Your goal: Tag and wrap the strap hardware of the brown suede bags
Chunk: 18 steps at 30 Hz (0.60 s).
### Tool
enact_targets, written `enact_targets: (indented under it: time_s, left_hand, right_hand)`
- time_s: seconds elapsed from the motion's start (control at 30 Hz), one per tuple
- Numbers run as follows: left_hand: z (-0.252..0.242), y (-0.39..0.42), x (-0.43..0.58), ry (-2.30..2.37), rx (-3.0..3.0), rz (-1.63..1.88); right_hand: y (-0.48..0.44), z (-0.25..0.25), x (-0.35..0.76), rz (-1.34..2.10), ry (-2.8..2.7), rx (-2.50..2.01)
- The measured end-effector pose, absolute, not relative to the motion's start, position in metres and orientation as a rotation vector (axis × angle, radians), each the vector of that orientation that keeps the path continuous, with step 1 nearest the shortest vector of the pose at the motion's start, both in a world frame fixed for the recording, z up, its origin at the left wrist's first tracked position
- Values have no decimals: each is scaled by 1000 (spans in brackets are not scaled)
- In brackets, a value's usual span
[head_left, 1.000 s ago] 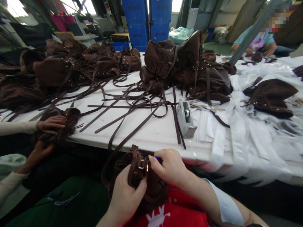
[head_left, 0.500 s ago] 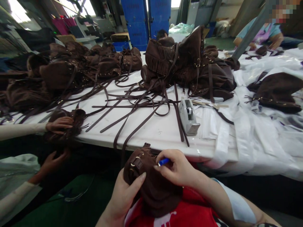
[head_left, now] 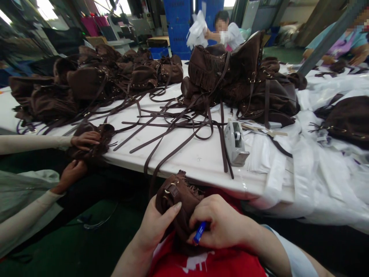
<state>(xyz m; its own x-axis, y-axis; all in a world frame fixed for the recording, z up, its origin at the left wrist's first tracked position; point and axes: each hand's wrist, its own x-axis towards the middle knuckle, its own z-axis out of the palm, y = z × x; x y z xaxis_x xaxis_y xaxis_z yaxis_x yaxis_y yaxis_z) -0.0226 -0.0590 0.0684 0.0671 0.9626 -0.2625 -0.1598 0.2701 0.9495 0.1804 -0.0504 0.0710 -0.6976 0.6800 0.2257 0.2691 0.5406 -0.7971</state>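
A dark brown suede bag [head_left: 172, 182] with fringe and a metal ring fitting rests in my lap at the table's front edge. My left hand [head_left: 157, 221] is closed around its left side, thumb on top and the other fingers hidden beneath. On the bag's right side, my right hand [head_left: 219, 219] is closed, with a small blue stick-shaped tool [head_left: 200, 232] with white markings in its grip. The tool's exact kind is unclear. My right fingertips touch the brown suede.
Piles of brown bags [head_left: 86, 84] and fringed bags [head_left: 207, 63] cover the white table [head_left: 187, 154], straps trailing forward. A tape dispenser [head_left: 236, 143] stands beside white plastic sheets [head_left: 305, 173]. At left, a co-worker's hands [head_left: 86, 140] handle another bag. Two other people are across the table.
My right hand has moved down the bag, and the blue tool now tilts downward. A person across the table has risen into view lifting white sheets. The view has shifted slightly left.
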Motion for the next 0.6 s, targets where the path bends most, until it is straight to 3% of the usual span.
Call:
enact_targets:
  time_s: [0.3,0.47,0.6]
  left_hand:
    - [76,-61,-24,1195,1081,986]
    - [75,-53,-21,1309,1183,970]
    - [76,-42,-28,1434,1357,970]
  right_hand:
    - [-43,92,187,1122,-2010,-956]
    - [-43,86,180,1146,-2163,-1039]
    - [-40,82,191,1444,-2038,-969]
